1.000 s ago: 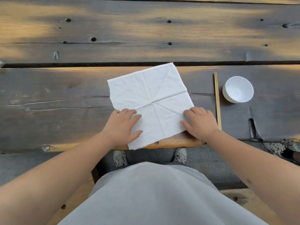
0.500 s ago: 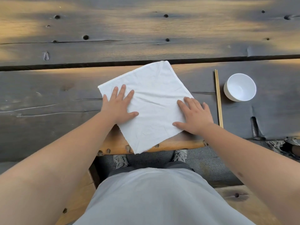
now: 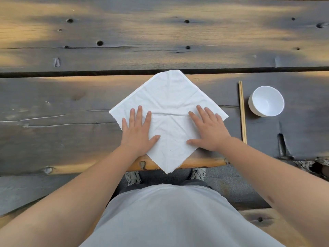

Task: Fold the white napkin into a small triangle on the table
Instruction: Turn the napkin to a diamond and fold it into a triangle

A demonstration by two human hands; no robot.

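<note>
The white napkin (image 3: 169, 102) lies unfolded and flat on the dark wooden table (image 3: 53, 122), turned like a diamond. One corner points away from me and the near corner hangs slightly over the table's front edge. Creases cross its middle. My left hand (image 3: 138, 132) presses flat on the napkin's lower left side, fingers spread. My right hand (image 3: 207, 130) presses flat on the lower right side, fingers spread too. Neither hand grips the cloth.
A pair of wooden chopsticks (image 3: 242, 111) lies to the right of the napkin, pointing away from me. A small white bowl (image 3: 266, 101) stands just beyond them. A dark gap (image 3: 71, 74) between planks runs behind the napkin. My shoes and the floor show below the table edge.
The napkin has been turned from a skewed square into a diamond with a corner toward me. Both hands have gone from its near edge to lying flat and spread on it.
</note>
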